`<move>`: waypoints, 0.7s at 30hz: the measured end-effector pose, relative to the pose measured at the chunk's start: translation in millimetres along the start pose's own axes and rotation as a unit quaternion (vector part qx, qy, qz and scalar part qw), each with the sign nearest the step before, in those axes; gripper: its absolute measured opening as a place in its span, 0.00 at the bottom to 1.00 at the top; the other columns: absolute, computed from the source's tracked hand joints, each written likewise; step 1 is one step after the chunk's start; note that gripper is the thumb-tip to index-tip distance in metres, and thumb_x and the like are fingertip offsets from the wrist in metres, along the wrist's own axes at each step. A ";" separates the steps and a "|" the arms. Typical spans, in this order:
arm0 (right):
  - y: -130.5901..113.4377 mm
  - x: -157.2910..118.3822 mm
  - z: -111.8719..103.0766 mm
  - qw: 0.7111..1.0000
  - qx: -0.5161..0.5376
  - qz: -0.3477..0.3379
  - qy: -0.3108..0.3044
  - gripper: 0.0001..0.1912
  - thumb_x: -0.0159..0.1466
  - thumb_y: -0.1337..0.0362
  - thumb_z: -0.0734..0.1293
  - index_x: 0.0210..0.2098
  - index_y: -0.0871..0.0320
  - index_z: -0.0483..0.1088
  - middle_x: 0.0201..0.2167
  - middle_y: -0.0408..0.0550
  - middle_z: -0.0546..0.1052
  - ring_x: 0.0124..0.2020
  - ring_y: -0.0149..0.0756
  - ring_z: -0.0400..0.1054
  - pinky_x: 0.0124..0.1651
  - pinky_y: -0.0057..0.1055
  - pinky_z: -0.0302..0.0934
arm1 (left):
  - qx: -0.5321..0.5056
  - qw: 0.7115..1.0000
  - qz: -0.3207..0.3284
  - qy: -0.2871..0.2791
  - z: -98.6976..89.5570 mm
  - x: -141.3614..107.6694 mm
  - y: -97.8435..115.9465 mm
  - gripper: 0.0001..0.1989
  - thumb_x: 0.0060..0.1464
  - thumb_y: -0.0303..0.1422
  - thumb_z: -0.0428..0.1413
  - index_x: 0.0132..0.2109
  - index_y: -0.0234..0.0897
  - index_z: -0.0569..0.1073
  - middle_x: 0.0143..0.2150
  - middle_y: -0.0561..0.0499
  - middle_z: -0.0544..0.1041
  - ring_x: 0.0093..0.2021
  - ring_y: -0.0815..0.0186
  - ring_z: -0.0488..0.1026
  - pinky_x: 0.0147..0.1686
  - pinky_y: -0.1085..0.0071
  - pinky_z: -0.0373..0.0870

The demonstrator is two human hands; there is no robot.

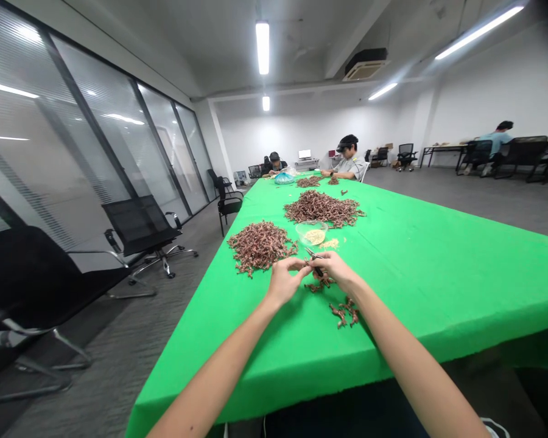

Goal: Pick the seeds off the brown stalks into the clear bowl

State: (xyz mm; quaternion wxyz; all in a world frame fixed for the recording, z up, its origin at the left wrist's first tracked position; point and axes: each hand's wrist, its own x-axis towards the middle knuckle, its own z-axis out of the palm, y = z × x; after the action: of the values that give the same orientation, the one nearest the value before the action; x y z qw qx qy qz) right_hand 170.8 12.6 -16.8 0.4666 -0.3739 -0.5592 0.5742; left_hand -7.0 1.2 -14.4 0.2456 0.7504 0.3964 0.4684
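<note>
**Two hands meet over small pliers at the edge of the brown heaps**

The person's right hand (335,271) is closed on a pair of small dark-handled pliers (314,258), whose tip points up and away from the body. The left hand (285,280) comes in from the other side with its fingers pinched together, almost touching the pliers; whether they grip anything is too small to tell. Just below both hands, loose reddish-brown twiggy pieces (344,311) lie scattered on a green cloth-covered table (438,304). Ahead, a large heap of the same pieces (260,246) sits left of a clear glass bowl (311,232) holding pale granules, with a small spill of pale bits (329,243) just beside it. Two more heaps (322,208) lie farther along the table. Near the far end sit two co-workers, one in a grey shirt (349,159), the other in dark clothes (274,164), beside a blue bag (284,178). Black mesh office chairs (141,228) stand along the glass wall (95,140).
</note>
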 end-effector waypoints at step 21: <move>1.5 -1.8 9.5 0.910 -0.326 -0.224 0.126 0.25 0.69 0.50 0.57 0.21 0.57 0.68 0.17 0.44 0.71 0.19 0.30 0.63 0.27 0.28 0.55 | -0.345 0.927 -0.140 0.055 -2.0 7.6 1.8 0.17 0.48 0.40 0.66 0.41 0.31 0.81 0.42 0.42 0.81 0.41 0.60 0.78 0.50 0.58 0.74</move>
State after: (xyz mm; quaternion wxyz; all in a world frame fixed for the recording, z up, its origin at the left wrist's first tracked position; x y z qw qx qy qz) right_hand 162.0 8.2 -17.5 0.5020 -0.4393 -0.7208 0.1883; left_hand -6.3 6.4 -8.4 0.5300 0.5291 0.3248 0.5776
